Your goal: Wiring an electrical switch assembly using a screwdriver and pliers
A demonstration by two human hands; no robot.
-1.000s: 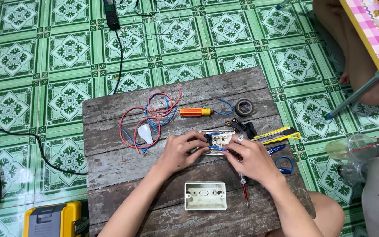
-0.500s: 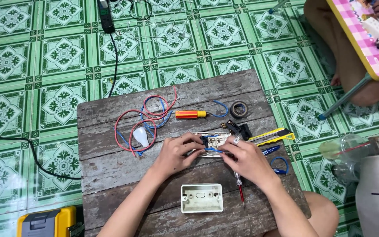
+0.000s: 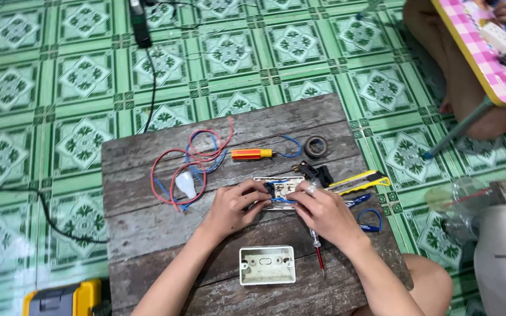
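On a weathered wooden board (image 3: 147, 228) my left hand (image 3: 232, 208) and my right hand (image 3: 323, 213) meet over a white socket plate (image 3: 285, 186) with blue wires. Both hands pinch at it; my left fingers press the plate's left side, my right fingers grip a blue wire at its front. A red-tipped screwdriver (image 3: 318, 254) pokes out under my right hand. A white wall box (image 3: 267, 265) lies open side up, nearer to me than the hands.
Red and blue wire loops (image 3: 185, 167), an orange tester screwdriver (image 3: 252, 154), a tape roll (image 3: 315, 146), a black part (image 3: 314, 172), a yellow utility knife (image 3: 361, 180) and blue wire scraps (image 3: 370, 219) lie on the board. Another person sits at a pink table (image 3: 481, 52), top right. A yellow case (image 3: 60, 298) is bottom left.
The view has shifted slightly, so the board sits lower and more central. My hands stay on the socket plate with small finger movements only.
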